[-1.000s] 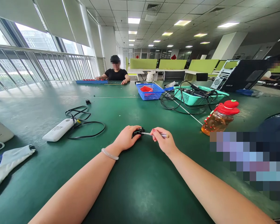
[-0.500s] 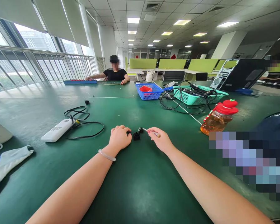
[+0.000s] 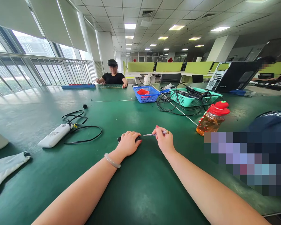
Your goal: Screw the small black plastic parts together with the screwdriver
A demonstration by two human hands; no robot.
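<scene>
My right hand [image 3: 165,142] is closed round a small screwdriver [image 3: 150,134] with a thin metal shaft. Its tip points left, a short gap away from my left hand [image 3: 130,143]. My left hand lies low over the green table [image 3: 140,181], fingers curled and thumb towards the right. Between its thumb and fingertips a small black part [image 3: 138,138] shows in part. Another dark edge peeks out at the hand's left side; most of what lies under the palm is hidden.
A white power bank [image 3: 55,135] with a black cable lies left. On the right stands a red-lidded bottle [image 3: 212,120]. Further back are a blue basket [image 3: 147,97], a green basket [image 3: 189,101] with cables, and a person [image 3: 113,76] seated across the table.
My left hand has moved right and now covers the black parts that lay bare between the hands. My right hand has shifted slightly right, its screwdriver lying flatter and away from the parts.
</scene>
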